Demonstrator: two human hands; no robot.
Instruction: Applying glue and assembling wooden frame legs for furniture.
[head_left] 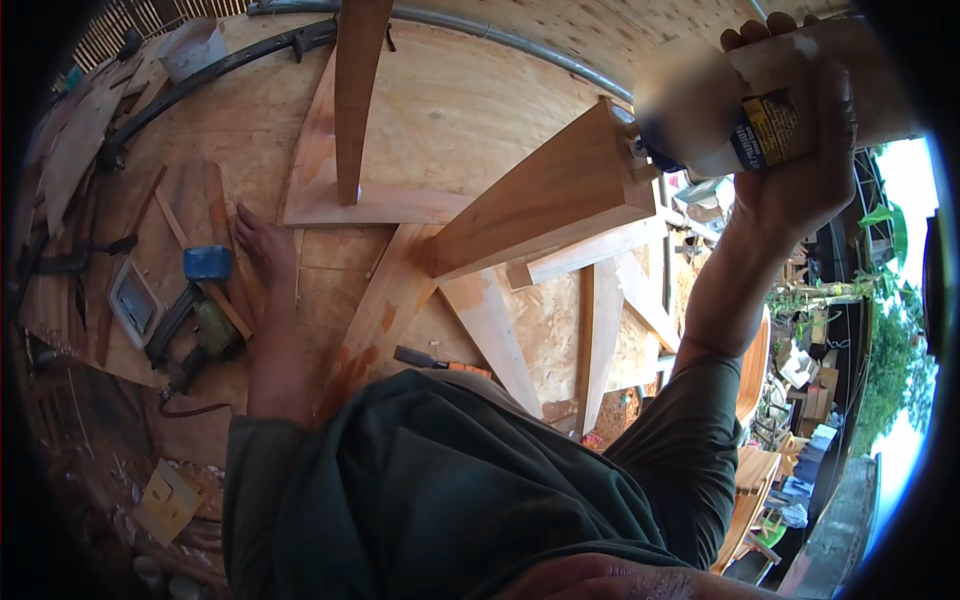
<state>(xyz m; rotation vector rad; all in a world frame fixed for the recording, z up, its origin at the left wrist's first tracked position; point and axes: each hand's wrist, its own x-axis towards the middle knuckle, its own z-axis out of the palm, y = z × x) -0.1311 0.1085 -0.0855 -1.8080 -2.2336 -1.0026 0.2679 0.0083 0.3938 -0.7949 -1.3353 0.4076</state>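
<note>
Right hand [800, 150]: raised at upper right, fingers clenched round a pale glue bottle [740, 110]. Bottle's long axis runs roughly level across the view; nozzle end points left and meets the top end of a slanted wooden beam [545, 200]. Nozzle itself is blurred; contents cannot be read.

Left hand [262, 245]: released, lying flat, palm down on the plywood bench [450, 100], grasping nothing. Fingers point away from me, just beside the base of the wooden frame [360, 205].

Near the left hand, further left: a blue block [207, 262], and below it a green nail gun [195, 340] with a hose trailing toward me. A small grey tray [133, 300] lies beside these; contents cannot be made out. A white bucket [192, 45] stands at the far left corner; inside not visible.

A chisel [440, 362] with an orange handle lies under the beam, close to my chest.

Surface: bare plywood sheets, with a yellow box [168, 497] on the floor below left. At right, open daylight, greenery and stacked wooden furniture [770, 470].
</note>
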